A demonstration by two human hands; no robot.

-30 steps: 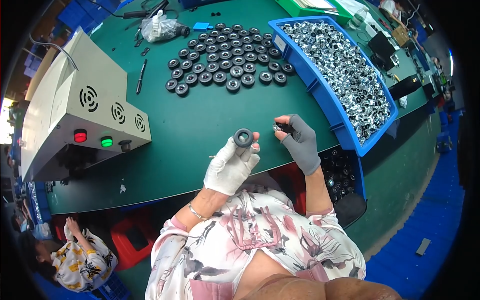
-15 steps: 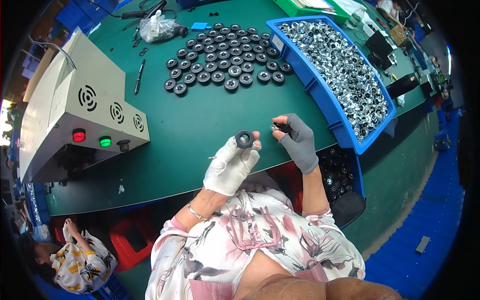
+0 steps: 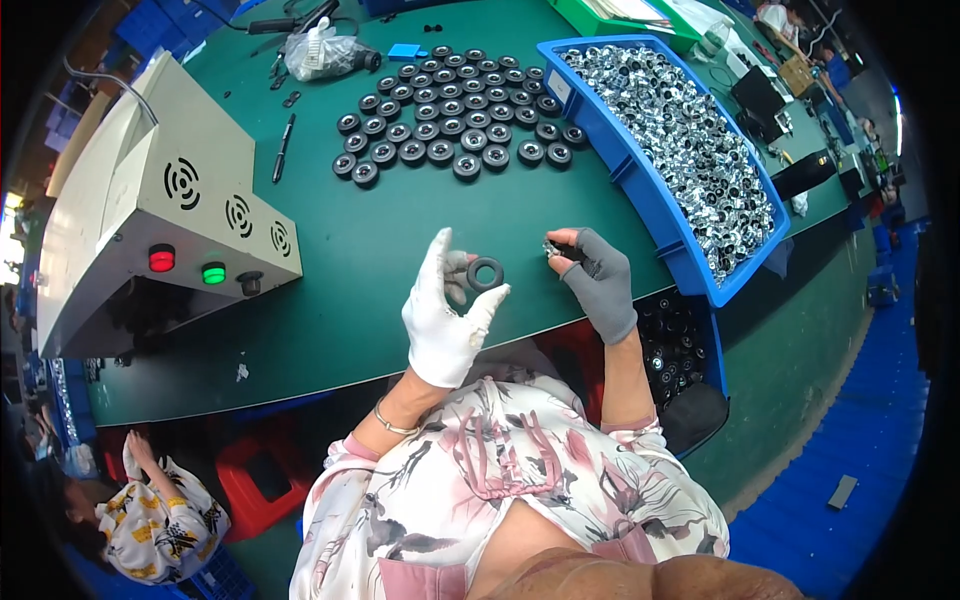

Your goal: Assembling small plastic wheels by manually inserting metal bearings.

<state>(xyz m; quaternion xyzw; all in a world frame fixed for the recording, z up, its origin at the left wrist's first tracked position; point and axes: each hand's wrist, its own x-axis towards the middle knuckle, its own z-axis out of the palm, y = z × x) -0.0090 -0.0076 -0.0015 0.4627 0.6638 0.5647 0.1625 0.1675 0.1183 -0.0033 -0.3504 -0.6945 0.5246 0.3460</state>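
Observation:
My left hand [image 3: 445, 315], in a white glove, pinches a black rubber ring [image 3: 485, 273] between thumb and fingers, held above the green table [image 3: 350, 250]. My right hand [image 3: 592, 280], in a grey glove, grips a small shiny metal part [image 3: 551, 247] at its fingertips, just right of the ring. The two pieces are a short gap apart. Rows of several black rings [image 3: 450, 110] lie laid out on the table farther away.
A long blue bin [image 3: 640, 190] full of shiny metal parts stands at the right. A second bin of black rings [image 3: 675, 340] sits below the table edge. A beige machine [image 3: 160, 220] with red and green lights stands left. A plastic bag [image 3: 320, 55] and pen [image 3: 283, 148] lie beyond.
My left hand has spread its fingers and shifted the ring slightly right, toward my right hand. My right hand has stayed almost in place with the metal part.

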